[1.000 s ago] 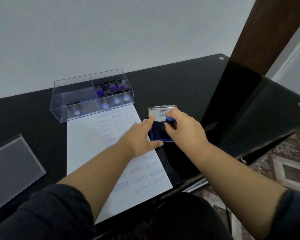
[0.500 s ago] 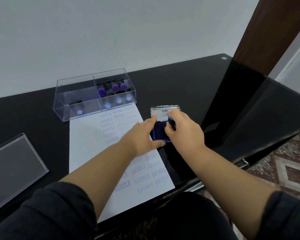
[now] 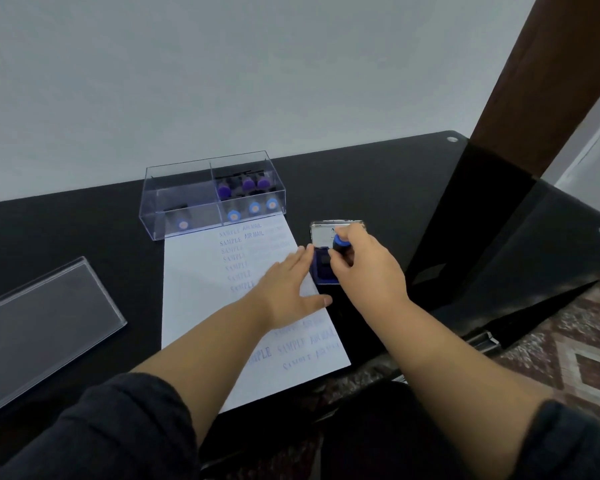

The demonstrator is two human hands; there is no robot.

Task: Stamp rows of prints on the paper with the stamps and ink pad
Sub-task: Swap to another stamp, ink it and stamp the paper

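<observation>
- The white sheet of paper (image 3: 201,306) lies at the centre of the frame on the black tabletop (image 3: 378,181) and already carries many blue prints: a column reading SAMPLE with AIR MAIL beside it near the top, and more rows at the lower right.
- The middle-left of the sheet is bare, so rows appear left to fill.
- The right hand (image 3: 364,268) pinches a black stamp with a blue knob (image 3: 340,245) over the open blue ink pad (image 3: 321,268), right of centre; re-inking seems to be the step in hand.
- The left hand (image 3: 291,289) lies flat, fingers straight, on the paper's right edge, touching the pad.
- More stamps wait in the clear plastic box (image 3: 187,202), upper centre.
</observation>
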